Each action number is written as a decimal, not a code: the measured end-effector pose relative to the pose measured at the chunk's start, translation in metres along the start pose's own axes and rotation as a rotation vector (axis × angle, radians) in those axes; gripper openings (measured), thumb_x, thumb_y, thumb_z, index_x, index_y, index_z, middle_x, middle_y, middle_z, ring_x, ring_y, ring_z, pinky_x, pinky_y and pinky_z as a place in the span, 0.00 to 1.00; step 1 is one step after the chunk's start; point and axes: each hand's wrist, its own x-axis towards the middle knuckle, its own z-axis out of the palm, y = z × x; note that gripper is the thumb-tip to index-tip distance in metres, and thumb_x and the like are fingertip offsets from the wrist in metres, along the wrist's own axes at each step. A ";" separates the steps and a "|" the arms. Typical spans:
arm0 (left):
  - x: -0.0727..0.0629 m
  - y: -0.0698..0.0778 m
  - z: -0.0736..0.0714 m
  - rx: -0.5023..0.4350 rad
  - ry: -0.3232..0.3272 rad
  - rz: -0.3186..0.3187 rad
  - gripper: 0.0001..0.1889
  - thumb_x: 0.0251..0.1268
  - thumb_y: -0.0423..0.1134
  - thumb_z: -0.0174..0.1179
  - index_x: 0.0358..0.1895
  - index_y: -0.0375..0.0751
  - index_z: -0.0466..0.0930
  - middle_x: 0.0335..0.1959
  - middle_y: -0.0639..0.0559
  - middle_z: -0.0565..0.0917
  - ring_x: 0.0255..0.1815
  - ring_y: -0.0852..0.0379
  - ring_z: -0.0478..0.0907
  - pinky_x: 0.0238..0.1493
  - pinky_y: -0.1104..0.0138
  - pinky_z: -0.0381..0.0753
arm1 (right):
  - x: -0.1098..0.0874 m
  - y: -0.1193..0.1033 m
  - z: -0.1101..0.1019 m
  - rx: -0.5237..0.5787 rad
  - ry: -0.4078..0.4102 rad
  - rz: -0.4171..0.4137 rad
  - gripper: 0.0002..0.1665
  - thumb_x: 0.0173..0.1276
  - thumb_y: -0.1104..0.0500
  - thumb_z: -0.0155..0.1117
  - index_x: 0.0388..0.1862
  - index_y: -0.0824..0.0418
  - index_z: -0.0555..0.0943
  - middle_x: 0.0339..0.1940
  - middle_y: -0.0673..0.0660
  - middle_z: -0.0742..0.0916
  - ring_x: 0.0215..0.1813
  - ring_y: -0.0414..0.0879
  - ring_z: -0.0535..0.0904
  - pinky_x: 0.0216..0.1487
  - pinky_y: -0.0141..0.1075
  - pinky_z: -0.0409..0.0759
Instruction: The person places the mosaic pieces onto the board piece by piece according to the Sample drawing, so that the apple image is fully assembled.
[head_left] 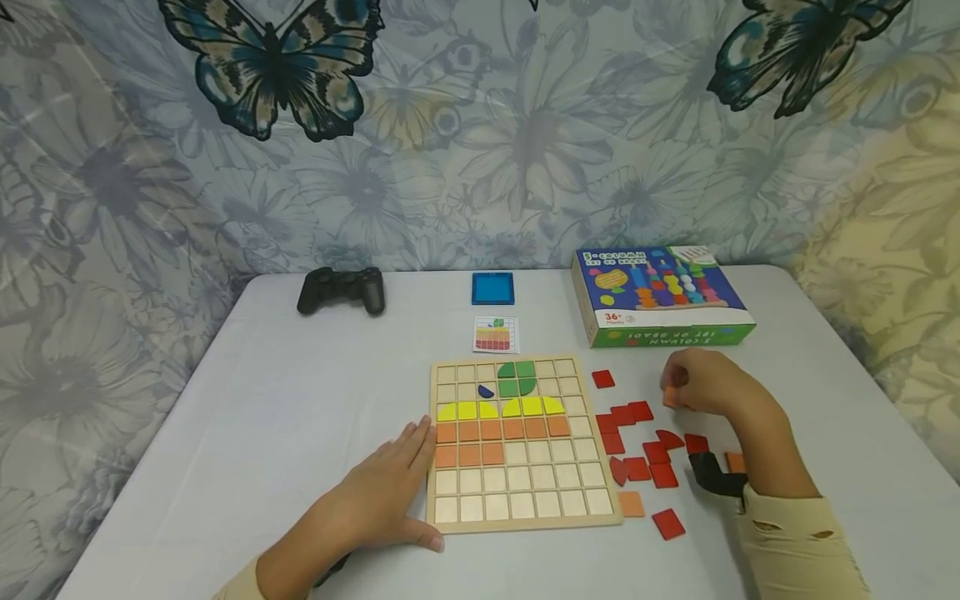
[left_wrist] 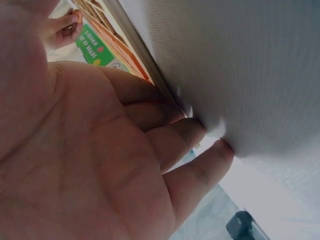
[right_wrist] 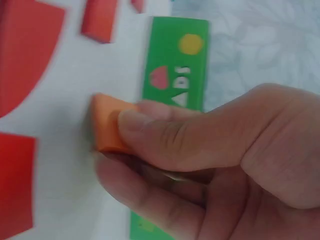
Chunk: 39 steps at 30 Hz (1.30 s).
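A wooden grid board (head_left: pixel 525 527) lies on the white table. My left hand (head_left: pixel 378 492) rests along its left edge with fingers extended, the thumb by the lower left corner. My right hand (head_left: pixel 708 383), right of the board, pinches an orange square tile (right_wrist: pixel 106 131) between thumb and fingers. On the board sit green quarter-round pieces (head_left: pixel 517 379), a small dark blue piece (head_left: pixel 486 391), a row of yellow pieces (head_left: pixel 467 410), a row of orange tiles (head_left: pixel 491 429) and a shorter orange row (head_left: pixel 468 455) starting at the left below it.
Loose red pieces (head_left: pixel 663 476) and an orange tile (head_left: pixel 632 504) lie right of the board; another orange tile (head_left: pixel 736 462) is by my right wrist. Behind stand a picture card (head_left: pixel 496 334), a blue square tray (head_left: pixel 492 288), a game controller (head_left: pixel 341 290) and a toy box (head_left: pixel 667 335).
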 end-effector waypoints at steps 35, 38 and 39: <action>-0.002 -0.002 0.001 -0.021 0.003 -0.015 0.69 0.43 0.75 0.67 0.79 0.29 0.45 0.81 0.36 0.45 0.80 0.39 0.45 0.73 0.46 0.58 | -0.018 -0.145 0.110 0.063 0.009 -0.494 0.16 0.58 0.66 0.77 0.19 0.48 0.83 0.19 0.39 0.79 0.32 0.41 0.74 0.30 0.35 0.76; -0.002 -0.001 0.001 -0.033 -0.006 -0.015 0.70 0.43 0.75 0.67 0.79 0.29 0.45 0.81 0.36 0.44 0.80 0.39 0.44 0.73 0.46 0.57 | -0.025 -0.141 0.101 0.040 0.027 -0.468 0.14 0.59 0.65 0.76 0.20 0.50 0.84 0.20 0.40 0.80 0.31 0.41 0.74 0.31 0.35 0.76; -0.003 0.000 0.001 -0.035 -0.008 -0.014 0.70 0.43 0.75 0.67 0.79 0.29 0.45 0.81 0.36 0.44 0.80 0.39 0.44 0.73 0.46 0.57 | -0.027 -0.137 0.097 0.032 0.039 -0.451 0.13 0.59 0.65 0.76 0.21 0.51 0.85 0.21 0.41 0.80 0.32 0.42 0.74 0.33 0.36 0.77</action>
